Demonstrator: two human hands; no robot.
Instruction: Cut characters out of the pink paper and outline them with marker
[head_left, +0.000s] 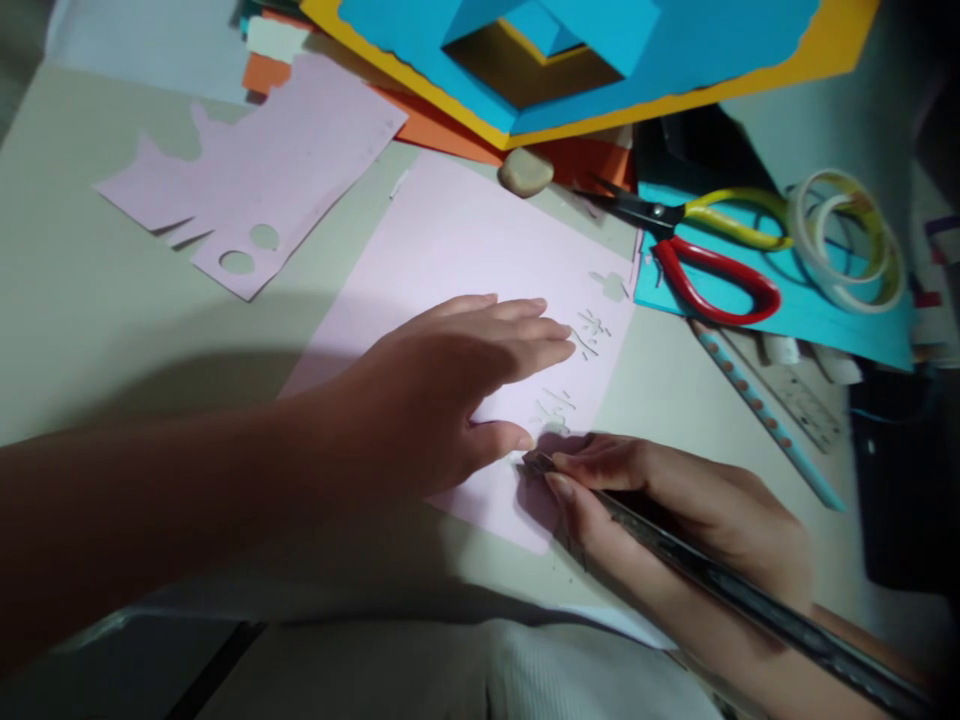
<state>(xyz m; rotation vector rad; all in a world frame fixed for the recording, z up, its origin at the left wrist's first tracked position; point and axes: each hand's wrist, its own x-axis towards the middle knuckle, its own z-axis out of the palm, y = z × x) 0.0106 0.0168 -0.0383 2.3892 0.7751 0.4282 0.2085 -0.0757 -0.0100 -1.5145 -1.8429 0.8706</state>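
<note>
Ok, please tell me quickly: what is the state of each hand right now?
Left hand: open, flat on the pink paper, holding nothing.
Right hand: closed, holding a craft knife in a pen-like grip.

Left hand [427, 400] flat, fingers spread; right hand [675, 510] curled in pinch, wrist apparently low, dim.

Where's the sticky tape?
In the head view, the sticky tape is at the upper right, on the blue paper, just right of the scissors' yellow handle.
</note>
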